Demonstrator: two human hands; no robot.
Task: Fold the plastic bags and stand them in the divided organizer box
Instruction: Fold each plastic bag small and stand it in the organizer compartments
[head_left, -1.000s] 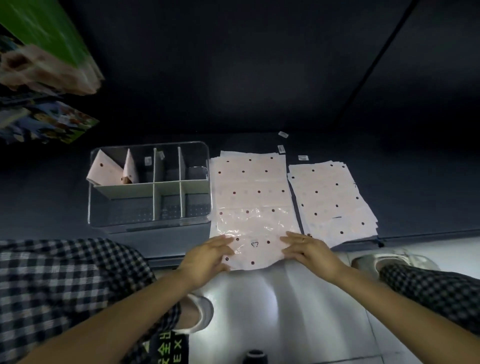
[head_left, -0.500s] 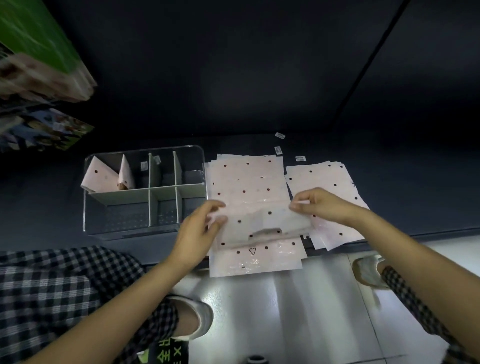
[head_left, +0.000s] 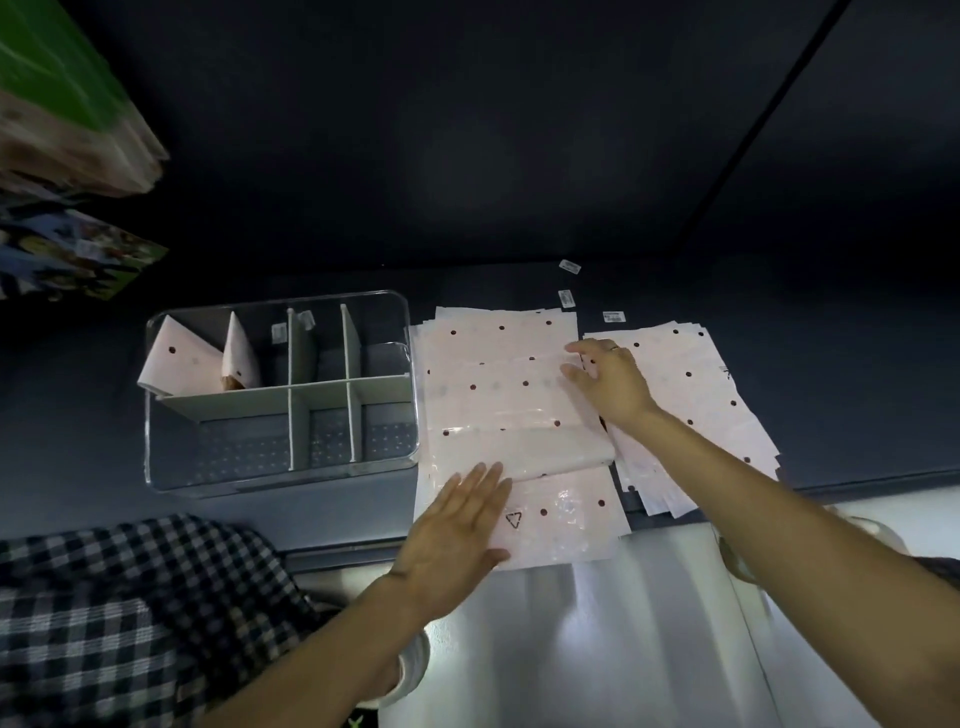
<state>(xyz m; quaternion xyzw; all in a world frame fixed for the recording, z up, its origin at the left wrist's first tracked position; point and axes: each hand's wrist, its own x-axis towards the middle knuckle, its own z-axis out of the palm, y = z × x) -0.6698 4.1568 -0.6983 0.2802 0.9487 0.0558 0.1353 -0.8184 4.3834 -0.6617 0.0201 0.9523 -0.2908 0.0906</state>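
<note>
A stack of pale pink dotted plastic bags (head_left: 498, 374) lies on the dark shelf, right of the clear divided organizer box (head_left: 410, 364). The top bag (head_left: 519, 441) is folded in half away from me, its crease near the front. My left hand (head_left: 457, 530) presses flat with straight fingers on the near left part of the stack, below the crease. My right hand (head_left: 608, 382) rests with spread fingers on the folded bag's far right edge. Two folded triangular bags (head_left: 179, 361) stand in the box's back left compartment.
A second pile of dotted bags (head_left: 696, 410) lies to the right, under my right forearm. Three small white labels (head_left: 566, 299) lie behind the piles. Colourful packages (head_left: 67, 156) hang at upper left. The shelf's front edge (head_left: 337, 551) runs just past my checked trousers (head_left: 119, 613).
Both hands lifted the top bag's near edge and carried it away from me, folding it over. Now the left hand has come back to press the front and the right hand flattens the far edge.
</note>
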